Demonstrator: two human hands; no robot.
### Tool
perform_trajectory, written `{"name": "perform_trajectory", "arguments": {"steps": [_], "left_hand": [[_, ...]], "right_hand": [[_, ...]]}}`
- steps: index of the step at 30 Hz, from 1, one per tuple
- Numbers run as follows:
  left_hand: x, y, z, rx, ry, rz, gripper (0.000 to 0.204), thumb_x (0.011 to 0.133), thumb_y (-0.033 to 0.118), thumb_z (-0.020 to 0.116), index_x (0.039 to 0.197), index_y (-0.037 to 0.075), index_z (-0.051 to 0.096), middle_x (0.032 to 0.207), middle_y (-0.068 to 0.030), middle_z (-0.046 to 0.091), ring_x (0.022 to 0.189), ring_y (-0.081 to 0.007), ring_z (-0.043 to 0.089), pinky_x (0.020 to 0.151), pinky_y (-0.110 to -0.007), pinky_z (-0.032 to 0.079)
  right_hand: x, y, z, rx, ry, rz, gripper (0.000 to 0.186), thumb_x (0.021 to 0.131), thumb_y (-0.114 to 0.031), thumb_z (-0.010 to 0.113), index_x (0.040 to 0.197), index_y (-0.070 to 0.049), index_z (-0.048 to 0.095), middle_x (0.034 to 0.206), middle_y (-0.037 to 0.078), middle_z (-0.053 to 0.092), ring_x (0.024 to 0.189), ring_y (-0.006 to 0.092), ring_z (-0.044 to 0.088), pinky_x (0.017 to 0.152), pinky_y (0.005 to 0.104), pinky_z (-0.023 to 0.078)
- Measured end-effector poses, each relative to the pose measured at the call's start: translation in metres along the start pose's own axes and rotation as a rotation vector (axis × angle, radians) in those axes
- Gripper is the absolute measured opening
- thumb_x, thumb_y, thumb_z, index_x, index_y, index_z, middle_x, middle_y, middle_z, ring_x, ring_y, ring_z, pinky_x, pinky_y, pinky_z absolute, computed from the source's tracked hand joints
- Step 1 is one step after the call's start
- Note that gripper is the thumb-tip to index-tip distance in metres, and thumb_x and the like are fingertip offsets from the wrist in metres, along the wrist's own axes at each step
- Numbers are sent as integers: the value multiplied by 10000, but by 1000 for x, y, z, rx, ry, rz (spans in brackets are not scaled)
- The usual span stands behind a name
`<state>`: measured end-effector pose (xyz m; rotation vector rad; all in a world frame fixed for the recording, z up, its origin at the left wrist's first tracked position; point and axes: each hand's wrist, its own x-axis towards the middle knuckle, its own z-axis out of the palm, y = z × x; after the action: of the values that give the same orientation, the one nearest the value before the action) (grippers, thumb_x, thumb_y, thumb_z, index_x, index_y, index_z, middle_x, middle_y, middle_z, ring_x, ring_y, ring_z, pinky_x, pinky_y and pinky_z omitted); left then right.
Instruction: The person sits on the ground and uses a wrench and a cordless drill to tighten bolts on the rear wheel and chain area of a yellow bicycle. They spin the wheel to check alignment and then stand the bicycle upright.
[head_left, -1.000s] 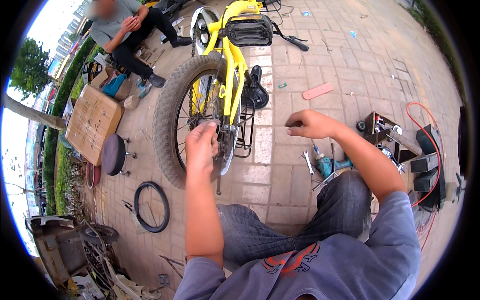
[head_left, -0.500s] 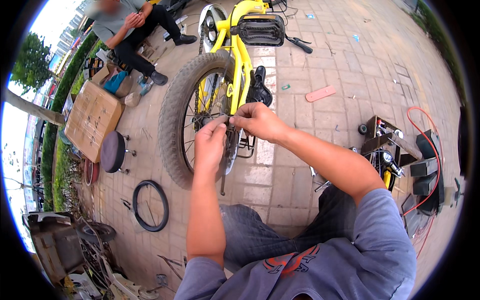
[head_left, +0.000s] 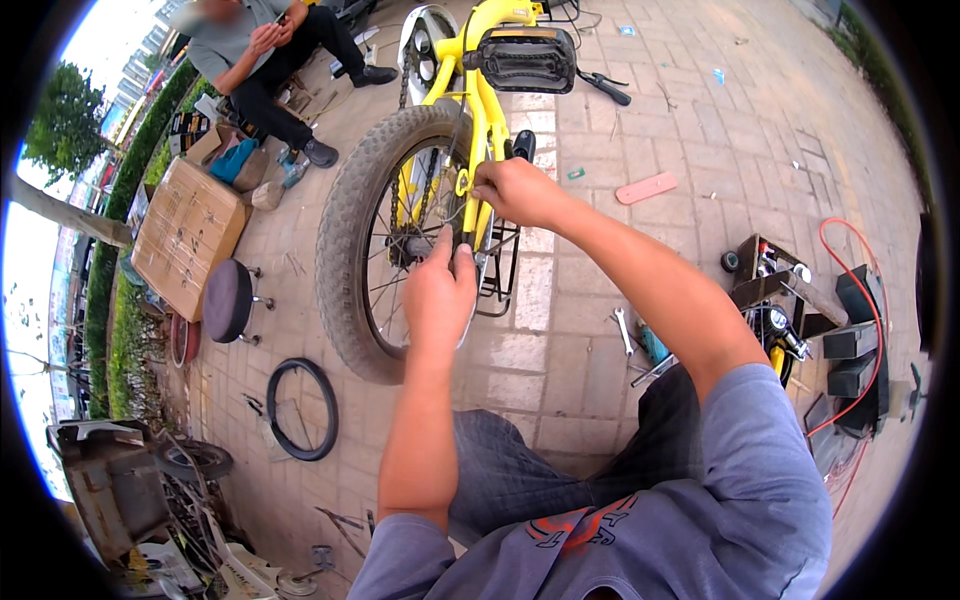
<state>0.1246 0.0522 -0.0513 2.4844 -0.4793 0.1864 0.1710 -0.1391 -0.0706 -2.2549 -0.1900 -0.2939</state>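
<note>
A yellow bicycle (head_left: 481, 115) stands with its fat-tyred wheel (head_left: 345, 230) toward me. My left hand (head_left: 438, 295) is beside the hub (head_left: 405, 247), index finger and thumb closing around something dark that I cannot make out. Higher up, my right hand (head_left: 522, 193) is closed at the yellow frame tube, its fingertips pinching what looks like a thin cable (head_left: 458, 215) that curves down toward my left fingers. The fingertips partly hide it. A chain and a black pedal (head_left: 525, 60) show above.
A wooden toolbox (head_left: 760, 270) and a red hose (head_left: 872, 300) lie to the right, with a wrench (head_left: 624, 332) near my knee. A loose black tyre (head_left: 302, 410), a round stool (head_left: 228, 300) and a cardboard box (head_left: 188, 235) are left. Another person (head_left: 250, 60) sits at the far left.
My right hand has moved up and away from the hub along the frame. My left hand has shifted slightly right and down, and the two hands are now apart.
</note>
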Motion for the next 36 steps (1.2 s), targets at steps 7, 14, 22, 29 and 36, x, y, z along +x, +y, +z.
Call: {"name": "perform_trajectory", "arguments": {"steps": [7,14,22,29,36], "left_hand": [[1,11,-3,-81,-29,-108,480,889,286,578,1241,-38,545,582,-120,564,524,-251,553,538,-377,438],[-3,-18,-10,-282,66,-89,410,897,224,548,1204,-47,568,693,-148,626,593,-243,593,611,-353,473],[-8,-12,-26,-477,-62,-273,326,909,180,522,1127,-46,611,821,-184,649,716,-223,618,719,-330,482],[-6,-10,-20,-414,-52,-101,280,872,92,545,1107,-43,616,948,-155,632,702,-177,602,685,-294,478],[-2,-22,-7,-387,86,42,322,866,89,493,1140,-43,600,1044,-225,616,916,-318,623,824,-369,475]], "right_hand": [[-4,-2,-7,-39,44,-13,187,850,-169,622,830,17,636,738,188,648,692,342,643,650,417,508],[-58,-67,-9,863,-372,449,252,899,-105,600,1052,92,568,675,116,629,527,153,608,493,271,519],[-56,-57,4,664,-61,368,223,896,-176,624,911,46,647,718,69,627,584,116,544,534,247,446],[-43,-57,15,680,-140,440,240,845,-229,683,790,3,662,685,23,575,606,84,475,527,250,385],[-13,-69,3,1252,-293,838,230,851,-138,550,658,-137,425,546,-69,277,405,57,185,395,240,163]]}}
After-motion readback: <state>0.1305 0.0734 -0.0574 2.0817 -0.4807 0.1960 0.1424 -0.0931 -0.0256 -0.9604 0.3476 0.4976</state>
